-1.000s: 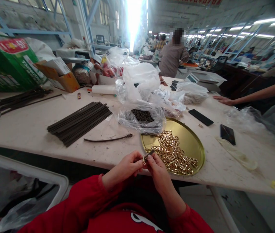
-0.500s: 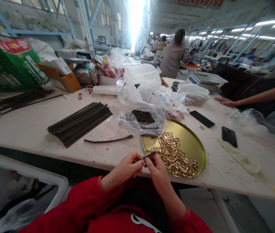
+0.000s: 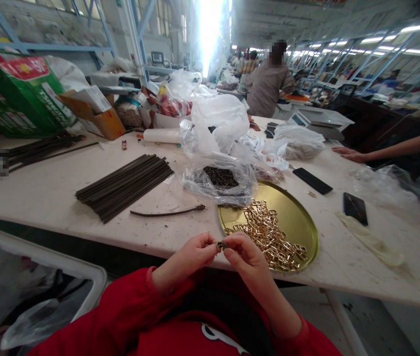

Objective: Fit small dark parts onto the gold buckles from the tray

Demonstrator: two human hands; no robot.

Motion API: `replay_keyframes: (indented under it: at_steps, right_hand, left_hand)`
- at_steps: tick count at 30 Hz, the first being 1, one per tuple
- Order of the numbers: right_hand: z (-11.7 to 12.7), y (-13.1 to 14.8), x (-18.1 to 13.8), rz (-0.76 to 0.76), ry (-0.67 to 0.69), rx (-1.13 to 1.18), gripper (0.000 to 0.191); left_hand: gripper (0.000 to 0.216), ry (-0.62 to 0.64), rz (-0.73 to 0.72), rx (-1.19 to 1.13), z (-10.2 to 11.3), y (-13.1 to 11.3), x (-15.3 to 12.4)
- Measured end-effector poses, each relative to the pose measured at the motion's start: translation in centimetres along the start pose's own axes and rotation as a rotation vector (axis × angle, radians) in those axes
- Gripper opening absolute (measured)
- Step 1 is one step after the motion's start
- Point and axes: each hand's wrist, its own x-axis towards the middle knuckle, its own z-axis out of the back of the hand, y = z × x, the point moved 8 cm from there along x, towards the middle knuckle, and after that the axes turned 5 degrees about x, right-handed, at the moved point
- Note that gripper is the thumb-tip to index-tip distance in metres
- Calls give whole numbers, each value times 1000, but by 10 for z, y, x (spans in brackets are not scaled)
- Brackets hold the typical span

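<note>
My left hand (image 3: 194,254) and my right hand (image 3: 242,255) meet at the table's near edge, both pinched on a small gold buckle (image 3: 220,244) between the fingertips. Just right of them a round gold tray (image 3: 298,217) holds a heap of gold buckles (image 3: 269,235). A single dark strap (image 3: 167,212) lies on the table beyond my left hand. A bundle of dark straps (image 3: 126,184) rests farther left. An open clear bag of small dark parts (image 3: 221,177) sits behind the tray.
Two black phones (image 3: 313,180) (image 3: 355,207) lie right of the tray, with a pale glove (image 3: 375,242) nearby. Another person's hand (image 3: 351,155) rests on the table's far right. A green box (image 3: 17,91), cartons and plastic bags crowd the back. A white bin (image 3: 39,262) stands at lower left.
The dark strap end that stuck up from the buckle between my fingers is no longer visible; my right fingers have closed over the buckle. The view has shifted slightly.
</note>
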Motion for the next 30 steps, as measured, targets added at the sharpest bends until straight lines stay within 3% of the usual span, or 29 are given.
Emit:
replay_keyframes:
  at_steps: [4,13,19,24,30]
  right_hand:
    - [-5,-13,1,-145,86,176,15]
    - [-12,-34,-9,-479,106,525,21]
    - [-9,-42,-11,-507,137,459,20]
    - [3,-51,-9,-402,11,223,15]
    - [8,-58,-10,-323,-38,72,12]
  left_hand:
    - [20,14,21,77,0,1,-3]
    - [14,32,9,196,-4,11,-2]
    - [20,48,-25,230,-4,15,2]
    - [17,35,-60,300,-4,14,6]
    - [17,10,-70,405,-6,9,4]
